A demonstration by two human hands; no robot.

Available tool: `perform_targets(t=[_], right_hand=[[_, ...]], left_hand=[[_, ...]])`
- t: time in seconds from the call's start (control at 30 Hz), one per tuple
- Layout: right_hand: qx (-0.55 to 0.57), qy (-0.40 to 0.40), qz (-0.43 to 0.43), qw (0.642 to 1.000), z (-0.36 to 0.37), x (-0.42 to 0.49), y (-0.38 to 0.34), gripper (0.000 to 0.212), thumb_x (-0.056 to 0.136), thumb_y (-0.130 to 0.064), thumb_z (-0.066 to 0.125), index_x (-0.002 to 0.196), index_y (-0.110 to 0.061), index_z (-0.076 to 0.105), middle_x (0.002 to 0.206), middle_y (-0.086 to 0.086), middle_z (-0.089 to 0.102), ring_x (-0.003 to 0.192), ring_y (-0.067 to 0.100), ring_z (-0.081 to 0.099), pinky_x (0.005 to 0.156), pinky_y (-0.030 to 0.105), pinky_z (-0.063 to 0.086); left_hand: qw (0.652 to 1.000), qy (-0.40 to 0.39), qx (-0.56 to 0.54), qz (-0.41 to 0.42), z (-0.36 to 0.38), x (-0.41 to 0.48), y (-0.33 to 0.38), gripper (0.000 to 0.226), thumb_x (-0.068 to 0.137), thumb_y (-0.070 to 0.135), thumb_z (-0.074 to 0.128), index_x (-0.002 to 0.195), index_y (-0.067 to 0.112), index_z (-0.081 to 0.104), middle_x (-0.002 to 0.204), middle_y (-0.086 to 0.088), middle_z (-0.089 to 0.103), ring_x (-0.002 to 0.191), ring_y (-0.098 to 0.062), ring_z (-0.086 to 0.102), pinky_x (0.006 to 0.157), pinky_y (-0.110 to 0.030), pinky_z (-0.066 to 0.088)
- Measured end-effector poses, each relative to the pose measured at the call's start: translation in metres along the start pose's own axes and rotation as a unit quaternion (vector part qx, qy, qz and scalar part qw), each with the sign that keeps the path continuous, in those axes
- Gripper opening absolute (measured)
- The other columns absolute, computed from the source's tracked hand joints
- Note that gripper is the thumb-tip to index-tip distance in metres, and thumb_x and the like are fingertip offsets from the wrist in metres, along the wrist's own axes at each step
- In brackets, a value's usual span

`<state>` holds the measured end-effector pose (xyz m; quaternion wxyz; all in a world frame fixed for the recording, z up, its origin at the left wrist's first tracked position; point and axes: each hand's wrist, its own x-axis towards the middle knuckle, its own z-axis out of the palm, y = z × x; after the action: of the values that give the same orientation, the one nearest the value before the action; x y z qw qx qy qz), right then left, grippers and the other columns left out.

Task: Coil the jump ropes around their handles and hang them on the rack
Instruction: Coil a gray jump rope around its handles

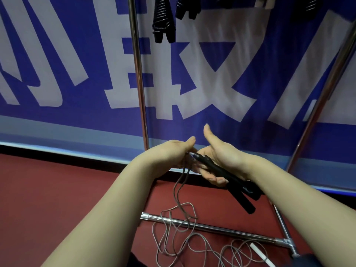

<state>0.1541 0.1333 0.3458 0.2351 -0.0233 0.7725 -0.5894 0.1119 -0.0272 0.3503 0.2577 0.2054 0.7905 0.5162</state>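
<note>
My right hand (217,157) holds two black jump-rope handles (227,178) side by side, fingers curled under them and thumb raised. My left hand (173,151) pinches the thin grey rope (179,191) right at the handles' tips. From there the rope hangs down and lies in loose tangled loops (192,239) on the red floor, over the rack's base bar (221,229). Coiled black jump ropes (163,20) hang from the top of the chrome rack, high in view.
Two chrome rack uprights rise at centre (139,74) and right (327,89), in front of a blue banner with large white characters. The rack's foot crosspiece (285,230) lies low at the right. A white stick-like object (260,253) rests on the floor.
</note>
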Motion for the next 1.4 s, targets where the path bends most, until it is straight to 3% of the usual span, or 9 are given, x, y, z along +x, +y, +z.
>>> perform_targets(t=[0.1, 0.17, 0.5, 0.6, 0.7, 0.9, 1.13, 1.27, 1.4], right_hand=[[-0.002, 0.022, 0.012, 1.0, -0.005, 0.0, 0.001, 0.095, 0.079, -0.086, 0.003, 0.067, -0.005, 0.051, 0.049, 0.014, 0.046, 0.031, 0.02, 0.037, 0.035, 0.02, 0.031], [-0.001, 0.029, 0.02, 0.999, -0.008, -0.001, 0.003, 0.092, 0.079, -0.087, 0.009, 0.076, -0.005, 0.052, 0.05, 0.014, 0.047, 0.032, 0.02, 0.038, 0.036, 0.02, 0.031], [0.054, -0.023, -0.039, 0.998, -0.015, -0.01, 0.003, 0.083, 0.067, -0.083, 0.053, 0.078, -0.001, 0.058, 0.065, 0.013, 0.055, 0.05, 0.019, 0.049, 0.045, 0.021, 0.039], [-0.021, -0.008, -0.075, 0.997, -0.012, -0.012, 0.005, 0.049, 0.071, -0.053, 0.079, 0.07, -0.01, 0.057, 0.065, 0.012, 0.051, 0.049, 0.016, 0.045, 0.044, 0.022, 0.036], [-0.105, 0.05, -0.09, 0.989, -0.009, -0.01, 0.007, 0.031, 0.087, -0.023, 0.073, 0.073, -0.009, 0.049, 0.063, 0.011, 0.045, 0.05, 0.017, 0.043, 0.05, 0.024, 0.038], [-0.18, 0.105, -0.1, 0.973, -0.001, -0.003, 0.011, 0.021, 0.095, -0.012, 0.059, 0.078, -0.013, 0.048, 0.057, -0.001, 0.048, 0.048, 0.013, 0.044, 0.052, 0.022, 0.04], [-0.27, 0.229, -0.126, 0.927, 0.0, 0.003, 0.016, 0.02, 0.089, -0.017, 0.063, 0.073, -0.015, 0.051, 0.061, -0.006, 0.049, 0.055, 0.012, 0.042, 0.058, 0.03, 0.037], [-0.301, 0.271, -0.144, 0.903, 0.0, 0.005, 0.018, 0.027, 0.089, -0.018, 0.058, 0.068, -0.016, 0.042, 0.057, -0.006, 0.046, 0.053, 0.016, 0.039, 0.056, 0.034, 0.037], [-0.323, 0.31, -0.163, 0.879, 0.002, 0.005, 0.017, 0.037, 0.086, -0.035, 0.063, 0.065, -0.018, 0.037, 0.053, -0.005, 0.041, 0.052, 0.019, 0.037, 0.054, 0.034, 0.035]], left_hand=[[0.998, -0.054, 0.023, -0.035, -0.004, -0.008, 0.002, 0.055, 0.104, 0.048, 0.033, 0.092, 0.009, 0.068, 0.063, -0.009, 0.065, 0.058, -0.014, 0.063, 0.058, -0.019, 0.049], [0.993, -0.089, 0.054, -0.048, -0.008, -0.011, 0.002, 0.056, 0.103, 0.047, 0.036, 0.092, 0.005, 0.071, 0.057, 0.0, 0.056, 0.056, -0.011, 0.056, 0.05, -0.013, 0.043], [0.985, -0.077, -0.156, 0.016, -0.015, -0.016, 0.009, 0.026, 0.085, 0.034, 0.06, 0.071, 0.012, 0.065, 0.053, 0.009, 0.029, 0.046, -0.006, 0.026, 0.057, -0.019, 0.041], [0.978, -0.015, -0.208, 0.012, -0.02, -0.013, 0.008, 0.029, 0.093, 0.026, 0.058, 0.068, 0.013, 0.062, 0.053, 0.007, 0.033, 0.047, -0.008, 0.027, 0.062, -0.022, 0.041], [0.978, 0.015, -0.208, 0.025, -0.024, -0.011, 0.004, 0.025, 0.087, 0.026, 0.066, 0.067, 0.012, 0.068, 0.054, 0.003, 0.046, 0.051, -0.009, 0.042, 0.07, -0.024, 0.045], [0.985, 0.033, -0.163, 0.05, -0.029, -0.01, -0.001, 0.02, 0.067, 0.03, 0.076, 0.073, 0.011, 0.075, 0.06, -0.001, 0.055, 0.063, -0.012, 0.049, 0.084, -0.03, 0.043], [0.993, 0.019, -0.115, 0.014, -0.026, -0.012, 0.005, 0.041, 0.092, 0.047, 0.057, 0.076, 0.011, 0.068, 0.058, 0.004, 0.046, 0.048, -0.009, 0.035, 0.054, -0.02, 0.038], [0.993, -0.002, -0.117, 0.032, -0.024, -0.013, 0.009, 0.035, 0.097, 0.037, 0.056, 0.071, 0.014, 0.057, 0.058, 0.002, 0.044, 0.045, -0.009, 0.024, 0.046, -0.021, 0.018], [0.993, 0.013, -0.097, 0.063, -0.024, -0.014, 0.01, 0.032, 0.098, 0.027, 0.057, 0.069, 0.013, 0.056, 0.058, -0.002, 0.048, 0.043, -0.009, 0.029, 0.046, -0.021, 0.022]])
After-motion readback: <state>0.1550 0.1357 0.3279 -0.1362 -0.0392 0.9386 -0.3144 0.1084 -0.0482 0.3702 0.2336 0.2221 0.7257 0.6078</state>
